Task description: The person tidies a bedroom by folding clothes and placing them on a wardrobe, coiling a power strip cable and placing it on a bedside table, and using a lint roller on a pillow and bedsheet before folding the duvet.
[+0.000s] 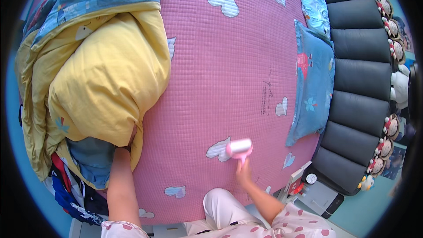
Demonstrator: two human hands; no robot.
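In my right hand (244,174) is a lint roller (240,146) with a pink handle and a white roll, slightly blurred. It is over the pink quilted bed cover (211,105), near a heart print. My left hand (133,134) reaches into a fold of the bunched quilt (109,76), which is yellow on one side and blue on the other. Fabric covers most of that hand, so its grip is hidden. A dark band (124,147) circles the left wrist.
Two blue pillows (314,82) lie along the padded dark headboard (362,76). Behind it stand several dolls (391,127) and a white plush toy (400,86). A bedside table (319,200) with a small clock (311,178) is at right. Clothes (71,195) hang at lower left.
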